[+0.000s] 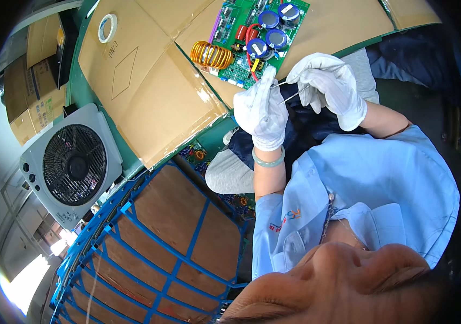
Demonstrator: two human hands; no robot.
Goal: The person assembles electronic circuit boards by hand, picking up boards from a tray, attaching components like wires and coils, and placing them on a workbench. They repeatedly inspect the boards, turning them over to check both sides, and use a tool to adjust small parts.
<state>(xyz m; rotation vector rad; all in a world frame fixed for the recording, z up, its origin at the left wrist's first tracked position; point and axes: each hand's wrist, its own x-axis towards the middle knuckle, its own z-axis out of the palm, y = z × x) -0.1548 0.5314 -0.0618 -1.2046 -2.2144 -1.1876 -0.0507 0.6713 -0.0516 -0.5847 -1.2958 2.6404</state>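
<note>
My left hand (pixel 261 114), in a white glove, has its fingers closed together at the near edge of the cardboard-covered table. My right hand (pixel 332 89), also gloved in white, is closed in a pinch just to its right. Between them stretches a thin, pale, wire-like piece (pixel 295 95), seen as two narrow lines; its exact kind is too small to tell. Just beyond my left fingertips lies a green circuit board (pixel 236 60), bearing blue-topped round capacitors (pixel 276 39), a copper-coloured coil (pixel 212 55) and a red wire (pixel 247 46).
Brown cardboard (pixel 149 97) covers the green table, with a roll of tape (pixel 108 28) at the far left. A grey box fan (pixel 73 162) stands beside the table's left edge. Below it is a blue wire-frame rack (pixel 171 270) with brown panels. Cartons (pixel 33 102) are stacked farther left.
</note>
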